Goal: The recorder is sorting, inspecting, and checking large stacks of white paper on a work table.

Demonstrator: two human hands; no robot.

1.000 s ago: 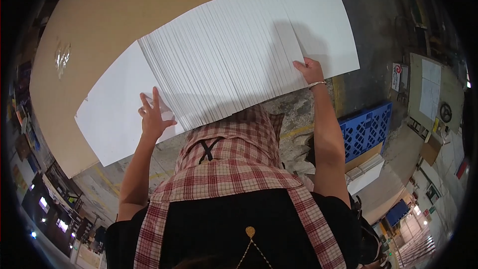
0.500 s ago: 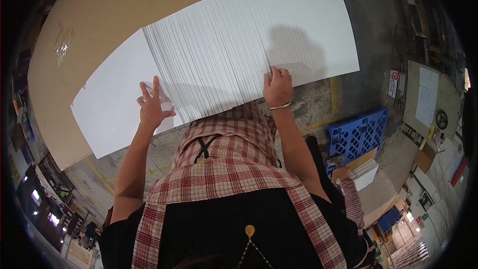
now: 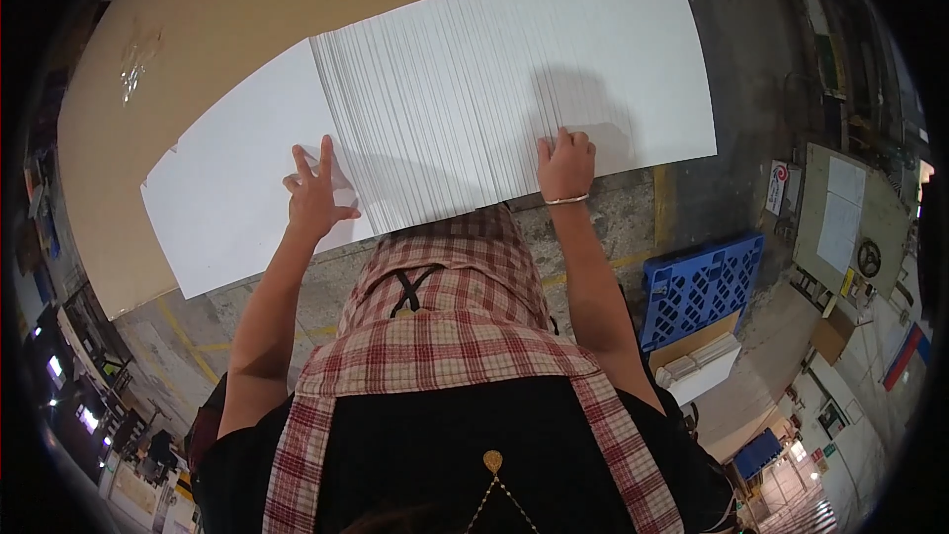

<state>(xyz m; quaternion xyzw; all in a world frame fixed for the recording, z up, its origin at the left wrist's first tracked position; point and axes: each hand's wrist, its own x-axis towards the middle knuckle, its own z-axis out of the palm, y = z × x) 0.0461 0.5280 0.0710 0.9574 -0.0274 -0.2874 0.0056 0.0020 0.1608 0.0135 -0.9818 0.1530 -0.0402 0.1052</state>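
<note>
A wide fan of overlapping white sheets [image 3: 435,89], paper or thin card, lies across a brown tabletop, its many edges showing as close lines. My left hand [image 3: 313,200] rests on the broad leftmost part of the fan, fingers spread and thumb out toward the stacked edges. On the right part of the fan, my right hand [image 3: 566,170] touches the sheets with bent fingertips, thumb a little apart from the fingers; no sheet shows gripped in it. A shadow falls over the sheets just above this hand.
The brown table [image 3: 227,30] reaches beyond the sheets, with a shiny piece of clear tape [image 3: 136,69] at its left. To the right on the floor stands a blue plastic pallet [image 3: 697,287] with a cardboard box of white sheets [image 3: 704,366] beside it. A grey board [image 3: 816,203] stands farther right.
My right hand has moved right along the fan, and the lines of sheet edges now reach farther right. My left hand keeps its spread pose. Another person's hand by the pallet has left view.
</note>
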